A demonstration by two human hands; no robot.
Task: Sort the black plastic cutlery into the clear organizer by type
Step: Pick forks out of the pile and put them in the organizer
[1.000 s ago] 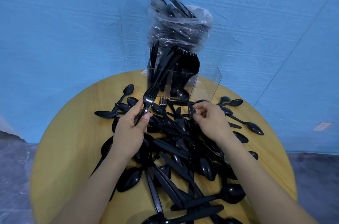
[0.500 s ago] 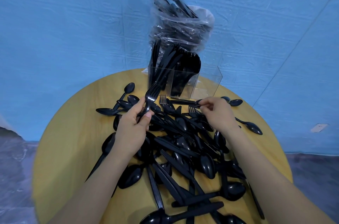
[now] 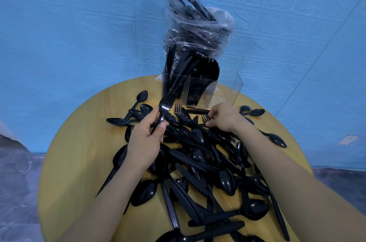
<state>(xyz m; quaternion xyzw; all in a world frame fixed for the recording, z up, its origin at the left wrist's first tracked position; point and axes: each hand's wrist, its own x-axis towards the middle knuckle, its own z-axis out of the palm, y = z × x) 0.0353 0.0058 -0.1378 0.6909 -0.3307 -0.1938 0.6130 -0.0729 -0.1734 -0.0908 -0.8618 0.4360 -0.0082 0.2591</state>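
A heap of black plastic spoons, knives and forks (image 3: 200, 154) covers the round wooden table (image 3: 75, 152). At the table's far edge stands the clear organizer (image 3: 225, 91); its left and middle compartments hold upright knives and forks, and its right compartment looks empty. My left hand (image 3: 146, 140) grips a small bunch of forks (image 3: 165, 107) by the handles, tines up, just in front of the organizer. My right hand (image 3: 223, 117) reaches into the pile's far side, its fingertips pinching a fork (image 3: 206, 118) that lies there.
A clear plastic bag (image 3: 198, 30) stuffed with more black cutlery stands behind the organizer against the blue wall. Loose spoons (image 3: 276, 139) lie toward the table's right and left edges. Grey floor shows beyond the table on both sides.
My right hand drew back slightly from the knife by the organizer and now pinches a fork in the pile. My left hand keeps its bunch of forks, almost still.
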